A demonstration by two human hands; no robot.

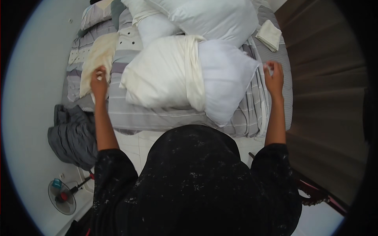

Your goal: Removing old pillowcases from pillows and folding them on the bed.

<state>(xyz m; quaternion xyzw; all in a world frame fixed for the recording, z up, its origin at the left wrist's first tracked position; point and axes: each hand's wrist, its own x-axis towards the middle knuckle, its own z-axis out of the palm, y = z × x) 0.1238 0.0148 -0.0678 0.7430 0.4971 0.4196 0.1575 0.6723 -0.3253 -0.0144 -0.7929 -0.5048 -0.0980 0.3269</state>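
A white pillow [226,74] lies across the bed in front of me. A cream pillowcase [161,74] covers its left part, and the case's mouth is turned back in a thick band round the middle. The bare right end sticks out. My right hand [274,78] hovers just right of the pillow's far corner, its fingers loosely bent and a gap showing beside the thumb. My left hand [99,80] is above a flat cream cloth [100,51] left of the pillow. Its fingers curl loosely with a gap between them, and nothing held shows.
More white pillows [208,17] are heaped at the back of the bed. A folded cream cloth [269,35] lies on the grey mattress edge. Dark grey bedding [73,135] is bundled at left, above a standing fan [62,196]. A brown curtain [323,78] hangs at right.
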